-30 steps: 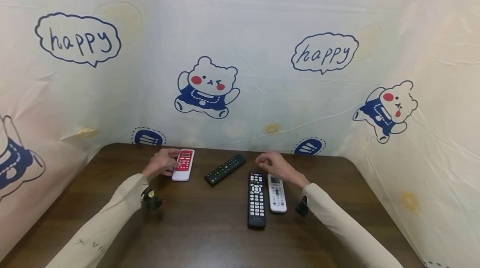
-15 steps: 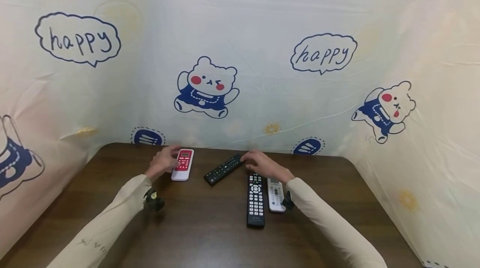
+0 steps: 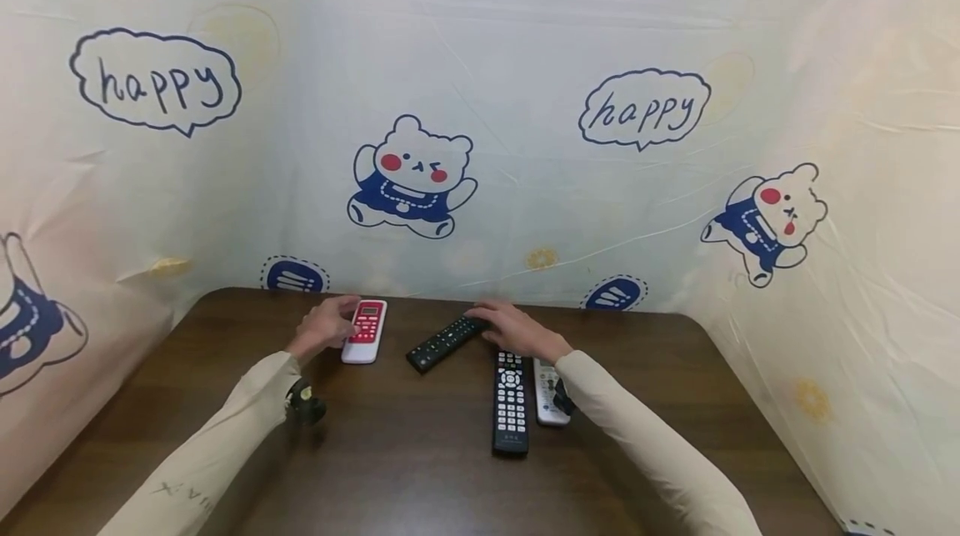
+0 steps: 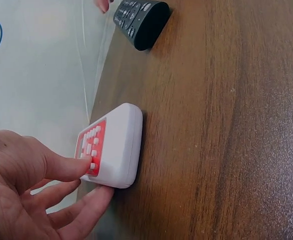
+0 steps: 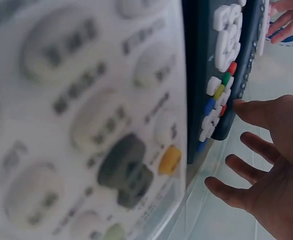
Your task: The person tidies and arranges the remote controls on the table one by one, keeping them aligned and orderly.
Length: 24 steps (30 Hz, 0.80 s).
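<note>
At the far left of the table, my left hand pinches a white remote control with a red face. The left wrist view shows the thumb over its buttons and fingers along its side. A slim black remote control lies slanted in the middle. My right hand reaches over its far end, and in the right wrist view the thumb meets its edge while the other fingers stay extended. Below that hand are a long black remote control and a white remote control, partly covered by the wrist.
All the remotes lie on a dark brown wooden table. A pale curtain printed with bears and "happy" bubbles hangs along the back and both sides. Each wrist carries a small dark device.
My right hand has moved left, from above the white remote to the far end of the slanted black remote. The left hand has stayed at the red-faced remote.
</note>
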Tool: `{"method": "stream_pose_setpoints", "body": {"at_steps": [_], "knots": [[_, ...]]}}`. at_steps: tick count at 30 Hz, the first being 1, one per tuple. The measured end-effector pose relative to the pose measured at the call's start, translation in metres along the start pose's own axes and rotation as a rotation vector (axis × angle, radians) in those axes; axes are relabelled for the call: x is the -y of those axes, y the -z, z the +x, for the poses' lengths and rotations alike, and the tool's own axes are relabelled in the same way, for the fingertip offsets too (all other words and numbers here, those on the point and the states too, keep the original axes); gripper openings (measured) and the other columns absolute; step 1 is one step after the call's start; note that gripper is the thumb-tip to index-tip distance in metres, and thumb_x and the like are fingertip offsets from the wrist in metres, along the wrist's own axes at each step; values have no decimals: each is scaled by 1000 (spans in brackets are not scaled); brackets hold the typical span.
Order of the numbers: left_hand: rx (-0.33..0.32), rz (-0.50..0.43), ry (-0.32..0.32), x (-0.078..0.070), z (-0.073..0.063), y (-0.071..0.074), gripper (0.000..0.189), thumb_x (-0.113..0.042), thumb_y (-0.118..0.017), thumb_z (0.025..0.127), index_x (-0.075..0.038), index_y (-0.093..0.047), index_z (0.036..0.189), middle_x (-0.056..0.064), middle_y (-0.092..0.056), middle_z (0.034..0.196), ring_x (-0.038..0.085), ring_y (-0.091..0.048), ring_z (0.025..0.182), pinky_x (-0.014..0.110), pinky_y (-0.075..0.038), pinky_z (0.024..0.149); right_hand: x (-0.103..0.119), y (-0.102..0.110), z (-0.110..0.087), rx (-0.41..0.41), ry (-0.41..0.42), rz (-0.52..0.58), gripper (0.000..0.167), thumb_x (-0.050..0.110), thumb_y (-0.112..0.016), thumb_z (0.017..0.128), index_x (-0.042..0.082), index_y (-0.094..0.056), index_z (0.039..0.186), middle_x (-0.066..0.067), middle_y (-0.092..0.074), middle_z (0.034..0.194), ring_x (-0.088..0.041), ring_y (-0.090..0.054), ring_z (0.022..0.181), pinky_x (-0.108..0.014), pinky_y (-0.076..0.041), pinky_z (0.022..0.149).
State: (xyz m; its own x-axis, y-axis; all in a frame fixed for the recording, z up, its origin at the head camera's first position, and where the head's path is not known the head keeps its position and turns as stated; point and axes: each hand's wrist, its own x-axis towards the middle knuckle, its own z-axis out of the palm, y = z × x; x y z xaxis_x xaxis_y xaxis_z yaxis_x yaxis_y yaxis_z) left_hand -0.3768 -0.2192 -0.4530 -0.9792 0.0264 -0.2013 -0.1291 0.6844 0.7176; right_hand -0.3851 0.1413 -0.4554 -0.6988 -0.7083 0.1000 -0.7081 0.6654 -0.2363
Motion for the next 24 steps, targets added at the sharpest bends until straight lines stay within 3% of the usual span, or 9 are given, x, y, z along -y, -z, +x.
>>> {"method": "stream_pose_setpoints", "body": {"at_steps": [6,10,15,20,24], "knots": [[7,-29,16,0,-1,-1,69,5,-65,96,3,-36,159,29,-40,160,48,-56,131,50,-62,94,3,-1,5,56,-5,-18,50,9,-64,104,11,-54,152,-19,-45,161,-36,-41,149,-53,-41,121],[-3,-12,6,-1,-1,0,69,4,-65,96,3,-36,159,30,-42,158,47,-58,128,48,-63,90,7,-3,12,74,39,-48,48,10,-64,104,11,-55,151,-19,-44,161,-37,-39,150,-53,-40,121],[25,12,51,-4,-1,0,65,1,-63,98,3,-37,158,31,-42,158,42,-61,122,43,-65,82,14,-5,18,97,87,-155,45,13,-64,105,13,-58,149,-16,-45,162,-38,-37,151,-55,-36,124],[39,46,86,-8,1,2,61,0,-62,99,7,-39,155,33,-47,152,42,-65,114,39,-65,73,21,-5,20,136,73,-207,44,16,-62,106,14,-57,150,-11,-48,161,-38,-38,152,-54,-32,126],[45,41,107,-10,3,5,60,0,-63,98,7,-41,154,34,-52,146,42,-67,108,37,-65,67,22,-5,21,153,56,-200,45,17,-62,106,15,-56,151,-7,-55,155,-29,-48,146,-45,-41,122]]}}
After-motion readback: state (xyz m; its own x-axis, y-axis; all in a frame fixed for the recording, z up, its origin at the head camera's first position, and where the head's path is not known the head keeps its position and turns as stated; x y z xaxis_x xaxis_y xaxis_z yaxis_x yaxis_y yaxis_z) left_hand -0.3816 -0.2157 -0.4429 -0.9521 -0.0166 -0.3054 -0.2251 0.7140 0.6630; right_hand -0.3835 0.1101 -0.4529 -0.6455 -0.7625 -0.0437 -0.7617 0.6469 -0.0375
